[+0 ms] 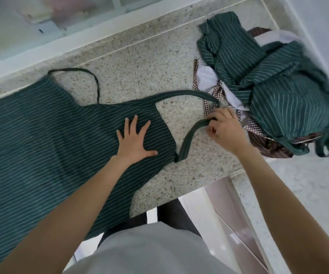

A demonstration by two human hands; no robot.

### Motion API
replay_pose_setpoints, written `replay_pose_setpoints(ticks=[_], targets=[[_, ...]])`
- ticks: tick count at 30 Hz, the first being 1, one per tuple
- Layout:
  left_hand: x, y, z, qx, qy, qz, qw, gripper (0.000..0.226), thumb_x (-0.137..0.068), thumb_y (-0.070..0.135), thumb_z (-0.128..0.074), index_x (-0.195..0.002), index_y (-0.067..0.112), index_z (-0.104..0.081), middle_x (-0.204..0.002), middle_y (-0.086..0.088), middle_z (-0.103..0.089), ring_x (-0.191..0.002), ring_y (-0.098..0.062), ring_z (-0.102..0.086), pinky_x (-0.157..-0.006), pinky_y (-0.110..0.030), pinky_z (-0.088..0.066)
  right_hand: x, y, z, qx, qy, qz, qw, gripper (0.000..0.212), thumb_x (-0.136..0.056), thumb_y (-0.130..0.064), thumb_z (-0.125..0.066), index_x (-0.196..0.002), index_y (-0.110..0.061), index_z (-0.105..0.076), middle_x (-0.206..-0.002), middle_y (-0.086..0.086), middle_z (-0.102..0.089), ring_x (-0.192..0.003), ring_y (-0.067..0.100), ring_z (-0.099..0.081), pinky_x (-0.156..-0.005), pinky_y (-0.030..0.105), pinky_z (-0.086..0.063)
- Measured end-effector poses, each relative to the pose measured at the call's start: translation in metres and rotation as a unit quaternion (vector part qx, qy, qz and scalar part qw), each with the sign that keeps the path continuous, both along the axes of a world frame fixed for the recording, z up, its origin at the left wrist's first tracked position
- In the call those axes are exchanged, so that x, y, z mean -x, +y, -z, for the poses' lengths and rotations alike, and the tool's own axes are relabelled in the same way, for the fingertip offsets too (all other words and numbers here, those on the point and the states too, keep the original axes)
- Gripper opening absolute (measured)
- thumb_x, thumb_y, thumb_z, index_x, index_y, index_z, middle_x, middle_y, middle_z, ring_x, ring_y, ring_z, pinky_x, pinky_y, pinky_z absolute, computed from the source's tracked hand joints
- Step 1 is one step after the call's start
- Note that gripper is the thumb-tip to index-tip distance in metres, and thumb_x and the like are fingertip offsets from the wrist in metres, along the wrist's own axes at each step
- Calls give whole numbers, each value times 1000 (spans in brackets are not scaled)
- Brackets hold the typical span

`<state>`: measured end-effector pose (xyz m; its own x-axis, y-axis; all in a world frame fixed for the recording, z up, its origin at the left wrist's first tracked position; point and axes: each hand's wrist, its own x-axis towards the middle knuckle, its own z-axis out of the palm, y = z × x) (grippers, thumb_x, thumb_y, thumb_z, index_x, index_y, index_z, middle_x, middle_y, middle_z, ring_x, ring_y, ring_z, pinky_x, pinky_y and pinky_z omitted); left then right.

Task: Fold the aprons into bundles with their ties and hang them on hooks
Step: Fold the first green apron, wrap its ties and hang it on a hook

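Speckled counter (136, 62) is carrying a flattened green apron (41, 131). Left hand (135, 139) is pressing it, fingers spread; right hand (224, 127) is pinching the neck strap (191, 133). Folding probably comes next.

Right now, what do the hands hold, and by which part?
The right hand grips the neck strap of the spread green apron; the left hand only presses its bib.

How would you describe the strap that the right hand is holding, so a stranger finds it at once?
On the speckled stone counter a green striped apron lies spread flat. Its wide neck strap loops off the bib toward the right hand, which grips it. Unlike the thin tie behind, it is broad and striped.
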<state>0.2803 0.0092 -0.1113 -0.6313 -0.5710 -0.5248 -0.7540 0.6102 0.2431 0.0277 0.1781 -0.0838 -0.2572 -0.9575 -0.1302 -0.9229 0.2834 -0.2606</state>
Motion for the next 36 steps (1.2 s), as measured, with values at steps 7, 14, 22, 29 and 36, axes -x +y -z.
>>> replay_pose_setpoints(ticks=[7,14,22,29,36], targets=[[1,17,-2,52,112,61,990,70,-84,46,-59,-144,31,-28,-156,-6,-12,-143,-26,-1,-113,-58,-3,-46,6,-18,181,-105,147,967,12,-87,-17,-58,-92,-10,-66,-106,6,-66,-104,23,-57,-97,44,-42],[5,30,3,36,21,110,993,101,-72,74,-53,-149,31,-5,-157,-2,9,-143,-27,12,-112,-60,0,-115,12,20,-74,-32,37,996,43,-77,-39,-70,-111,-17,-57,-108,4,-60,-101,26,-54,-87,39,-38],[-8,34,12,27,64,143,987,101,-71,74,-54,-149,34,-3,-157,1,11,-143,-21,14,-113,-57,6,-81,38,30,55,29,72,995,14,-75,-10,-73,-81,-21,-66,-80,-2,-63,-76,22,-55,-74,33,-33],[-70,31,-7,8,295,16,955,42,-92,30,-56,-132,20,-48,-137,-1,-47,-127,-17,-39,-108,-41,-33,-147,22,13,138,-52,22,989,23,-76,0,-59,-93,-12,-66,-97,5,-63,-93,26,-55,-78,37,-44],[-260,66,-17,138,246,-155,947,23,-91,24,-54,-112,17,-60,-101,2,-63,-88,-16,-59,-78,-36,-51,-309,3,19,79,-166,-200,962,21,-80,-4,-62,-97,-14,-68,-95,2,-68,-89,22,-59,-80,35,-48]])
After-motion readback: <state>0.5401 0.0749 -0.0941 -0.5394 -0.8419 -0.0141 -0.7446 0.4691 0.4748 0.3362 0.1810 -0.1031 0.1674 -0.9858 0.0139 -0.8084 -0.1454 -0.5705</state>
